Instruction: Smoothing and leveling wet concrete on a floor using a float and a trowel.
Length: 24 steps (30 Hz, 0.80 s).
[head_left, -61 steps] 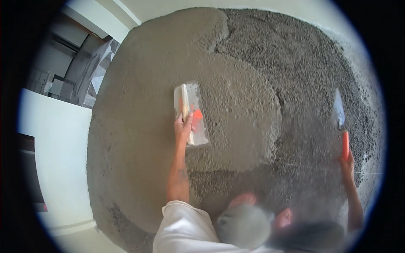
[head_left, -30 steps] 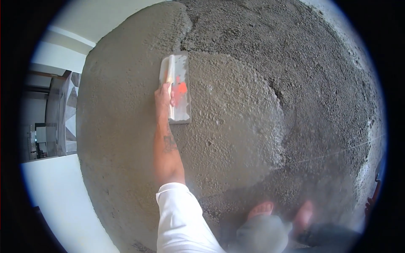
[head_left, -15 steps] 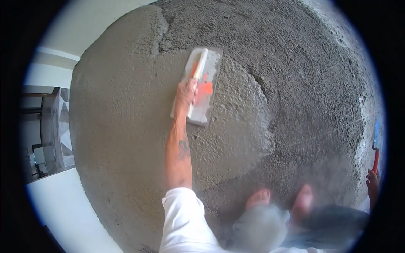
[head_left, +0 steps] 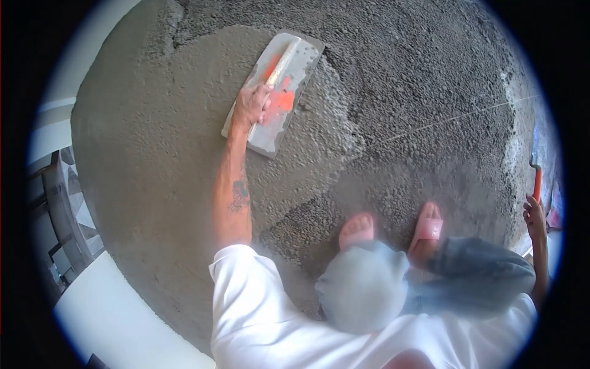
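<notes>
Left hand (head_left: 251, 106) clasps a grey float (head_left: 283, 100) with orange patches; right hand (head_left: 534, 214) grasps an orange-handled trowel (head_left: 538, 183).

The float (head_left: 292, 85) has a smooth, metal-looking plate smeared with dull grey and a wood-like handle (head_left: 283, 64), the matt mortar (head_left: 141, 172) runs from smooth to coarsely grainy, the trowel (head_left: 538, 184) grip looks plastic, and the shirt (head_left: 258, 292) is soft, matt cloth.

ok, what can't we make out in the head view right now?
All head view:
Float, underside: hidden by its own top.
Left hand, palm: hidden by the hand's back.
Trowel, blade detail: blurred at the right rim.
Knee, fabric detail: blurred.
Dark items, far left: too small, rim cuts them off.
</notes>
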Each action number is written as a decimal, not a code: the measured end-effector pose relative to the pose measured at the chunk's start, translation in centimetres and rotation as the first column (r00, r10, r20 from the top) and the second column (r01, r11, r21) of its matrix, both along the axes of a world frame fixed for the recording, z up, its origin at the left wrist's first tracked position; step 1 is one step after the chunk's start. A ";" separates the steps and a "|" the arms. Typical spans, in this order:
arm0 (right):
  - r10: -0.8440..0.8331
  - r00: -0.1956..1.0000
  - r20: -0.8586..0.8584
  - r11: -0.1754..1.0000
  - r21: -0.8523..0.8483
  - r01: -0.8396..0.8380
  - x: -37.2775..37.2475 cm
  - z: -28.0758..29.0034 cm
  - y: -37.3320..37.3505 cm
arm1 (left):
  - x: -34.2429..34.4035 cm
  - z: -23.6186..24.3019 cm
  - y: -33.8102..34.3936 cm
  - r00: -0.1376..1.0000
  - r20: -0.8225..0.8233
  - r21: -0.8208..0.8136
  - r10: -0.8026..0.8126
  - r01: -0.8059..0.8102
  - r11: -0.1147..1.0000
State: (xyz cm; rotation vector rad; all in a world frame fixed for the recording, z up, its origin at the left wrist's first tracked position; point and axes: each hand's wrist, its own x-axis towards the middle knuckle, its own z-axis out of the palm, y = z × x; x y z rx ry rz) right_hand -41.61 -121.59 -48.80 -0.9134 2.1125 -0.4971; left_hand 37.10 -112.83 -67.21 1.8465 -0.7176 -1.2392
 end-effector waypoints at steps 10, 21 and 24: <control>0.074 0.988 0.133 0.997 0.005 -0.076 2.4 0.2 -1.5 | -7.2 -0.8 5.8 0.991 -0.094 -0.021 -0.094 0.092 0.996; 0.093 0.993 0.073 0.995 0.027 -0.095 0.0 2.6 -1.4 | -18.4 0.8 10.1 0.814 0.144 -0.199 -0.563 0.581 0.789; 0.429 0.902 0.042 0.889 -0.195 -0.414 0.0 -1.5 -0.8 | -15.7 5.5 14.9 0.937 -0.220 -0.188 -0.271 0.231 0.954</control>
